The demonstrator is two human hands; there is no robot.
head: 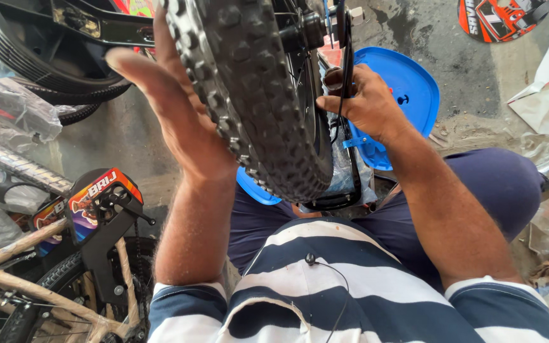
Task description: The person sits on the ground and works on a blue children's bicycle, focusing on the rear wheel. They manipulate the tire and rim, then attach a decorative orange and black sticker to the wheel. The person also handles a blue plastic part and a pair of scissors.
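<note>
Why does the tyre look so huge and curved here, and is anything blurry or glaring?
In the head view, the knobby tyre sits close to a wide lens, so it bulges and the edges bend; daylight is soft, with pale glare on the concrete floor and the plastic wrapping; the left hand and right hand look sharp, with no obvious motion blur.

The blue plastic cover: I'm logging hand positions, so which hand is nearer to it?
Right. The right hand grips the black frame just in front of the blue plastic cover. The left hand rests open on the knobby tyre, on its far side.
</note>
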